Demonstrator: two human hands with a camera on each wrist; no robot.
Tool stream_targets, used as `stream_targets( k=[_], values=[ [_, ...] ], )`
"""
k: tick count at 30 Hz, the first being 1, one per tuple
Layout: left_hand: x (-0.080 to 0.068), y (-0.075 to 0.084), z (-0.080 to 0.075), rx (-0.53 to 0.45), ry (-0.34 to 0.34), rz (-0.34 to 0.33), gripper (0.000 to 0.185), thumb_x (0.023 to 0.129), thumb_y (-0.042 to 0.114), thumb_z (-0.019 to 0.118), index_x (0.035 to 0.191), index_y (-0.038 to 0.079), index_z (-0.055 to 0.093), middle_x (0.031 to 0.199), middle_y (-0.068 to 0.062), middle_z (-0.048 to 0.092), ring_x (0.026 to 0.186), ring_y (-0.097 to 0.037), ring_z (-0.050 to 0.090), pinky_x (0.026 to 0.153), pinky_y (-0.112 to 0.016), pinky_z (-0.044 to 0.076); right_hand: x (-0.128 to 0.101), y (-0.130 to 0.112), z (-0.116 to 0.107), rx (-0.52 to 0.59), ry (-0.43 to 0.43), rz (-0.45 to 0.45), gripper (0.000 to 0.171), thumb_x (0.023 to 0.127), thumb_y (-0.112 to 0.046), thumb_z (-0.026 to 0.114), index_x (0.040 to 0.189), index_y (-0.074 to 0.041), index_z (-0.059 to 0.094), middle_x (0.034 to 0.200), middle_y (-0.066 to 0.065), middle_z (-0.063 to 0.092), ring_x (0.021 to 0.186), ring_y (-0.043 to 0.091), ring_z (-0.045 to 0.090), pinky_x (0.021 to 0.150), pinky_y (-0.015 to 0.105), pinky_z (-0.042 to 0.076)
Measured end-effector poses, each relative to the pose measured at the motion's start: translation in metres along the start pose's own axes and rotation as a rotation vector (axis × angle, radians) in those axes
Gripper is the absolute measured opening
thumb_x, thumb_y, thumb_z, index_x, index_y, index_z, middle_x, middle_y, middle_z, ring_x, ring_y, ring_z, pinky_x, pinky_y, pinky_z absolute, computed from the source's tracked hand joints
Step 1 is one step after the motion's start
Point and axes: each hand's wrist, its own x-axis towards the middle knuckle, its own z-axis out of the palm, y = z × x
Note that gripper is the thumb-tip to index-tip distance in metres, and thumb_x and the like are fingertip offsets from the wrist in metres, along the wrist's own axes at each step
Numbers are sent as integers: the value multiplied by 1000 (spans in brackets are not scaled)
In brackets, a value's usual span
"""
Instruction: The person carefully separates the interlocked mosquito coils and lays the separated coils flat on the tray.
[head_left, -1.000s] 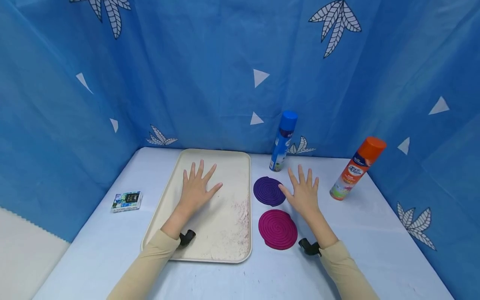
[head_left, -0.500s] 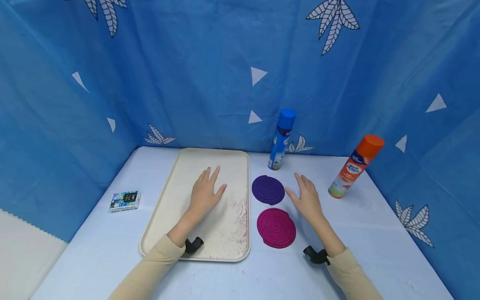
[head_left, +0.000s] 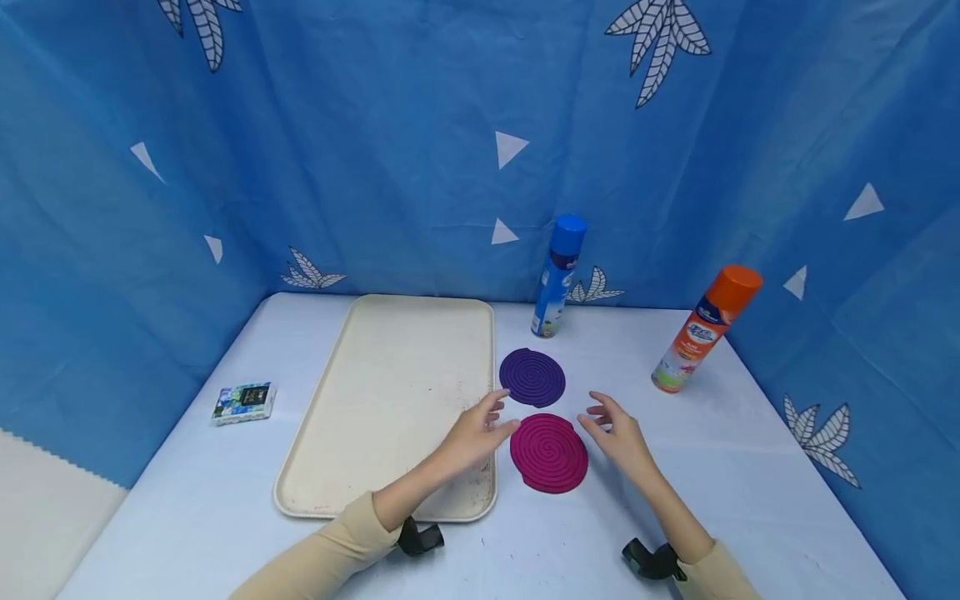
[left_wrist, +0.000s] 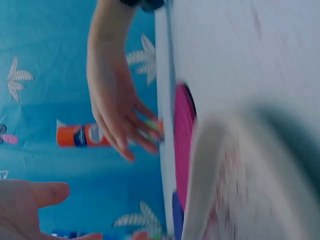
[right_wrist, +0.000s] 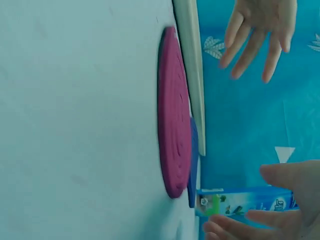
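A magenta spiral-grooved round mat lies flat on the table, with a purple mat of the same kind just behind it. My left hand hovers over the right edge of the cream tray, its fingertips near the left side of the magenta mat. On the other side, my right hand is held above the table, thumb and fingers spread apart and pointing toward the mats. Both hands hold nothing. In the right wrist view the magenta mat shows edge-on, below the left hand's fingers.
A blue spray can stands at the back behind the purple mat. An orange-capped spray can stands at the right. At the far left lies a small patterned box. Blue curtains hang around the table.
My left hand has moved right and nearer, from over the middle of the tray to its right edge. My right hand has drawn back toward me. Fingers on both hands are less spread.
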Motion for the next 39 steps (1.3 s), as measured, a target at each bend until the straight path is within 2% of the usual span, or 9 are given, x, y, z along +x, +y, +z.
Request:
stream_targets(
  k=[5, 11, 16, 18, 22, 25, 28, 32, 39],
  values=[
    [-6, 4, 22, -39, -125, -92, 70, 94, 31, 55, 149, 0, 24, 149, -31, 32, 134, -49, 35, 105, -62, 37, -21, -1, 8, -16, -53, 43, 51, 90, -17, 64, 133, 5, 48, 111, 25, 67, 97, 33, 64, 76, 37, 55],
    [-10, 1, 36, -97, -160, -135, 78, 94, 33, 53, 149, -6, 14, 149, -30, 31, 139, -44, 31, 112, -60, 30, -39, -6, 21, -22, -78, -27, 53, 88, -16, 66, 132, 8, 49, 114, 25, 65, 109, 39, 61, 92, 53, 50],
    [-11, -2, 42, -179, -83, -139, 72, 94, 31, 53, 148, -4, 20, 144, -30, 39, 135, -44, 38, 110, -58, 33, -40, -9, 28, 26, -21, -31, 49, 82, -5, 71, 126, 8, 54, 102, 20, 63, 98, 32, 60, 83, 42, 53],
    [-11, -3, 44, -217, -49, -149, 69, 94, 29, 53, 147, -3, 24, 140, -30, 44, 132, -43, 42, 109, -57, 35, -38, -9, 28, 72, 5, 19, 47, 81, 0, 70, 124, 8, 54, 99, 20, 60, 96, 31, 60, 79, 34, 53],
    [-12, -2, 44, -266, -33, -158, 63, 94, 26, 53, 145, -3, 29, 135, -27, 50, 129, -41, 47, 107, -55, 38, -33, -9, 24, 291, 1, 173, 52, 82, 7, 65, 131, 9, 46, 106, 26, 54, 102, 37, 62, 73, 23, 55],
    [-13, -1, 44, -272, -31, -167, 60, 95, 25, 52, 143, -2, 32, 135, -25, 49, 129, -40, 45, 107, -57, 38, -31, -8, 20, 457, -37, 292, 60, 86, 5, 60, 140, 8, 35, 120, 31, 48, 96, 19, 65, 70, 18, 54],
    [-12, -1, 44, -261, -8, -186, 57, 94, 25, 53, 142, -1, 36, 137, -27, 48, 130, -43, 43, 106, -58, 37, -28, -5, 19, 552, -75, 354, 62, 87, 4, 58, 143, 8, 31, 110, 19, 61, 79, 0, 62, 68, 15, 53],
    [-9, -4, 44, -258, 14, -201, 55, 94, 24, 53, 140, -1, 39, 140, -31, 43, 133, -47, 38, 107, -59, 37, -25, -2, 19, 601, -111, 364, 59, 87, 5, 59, 141, 9, 35, 78, -6, 68, 64, -3, 59, 60, 14, 50],
    [-3, -8, 37, -285, 79, -167, 51, 93, 18, 57, 137, -2, 42, 134, -30, 48, 126, -43, 48, 100, -50, 48, -16, 0, 13, 723, -114, 255, 58, 81, -6, 72, 133, 5, 48, 73, -7, 70, 62, 1, 62, 58, 16, 52]
  ],
)
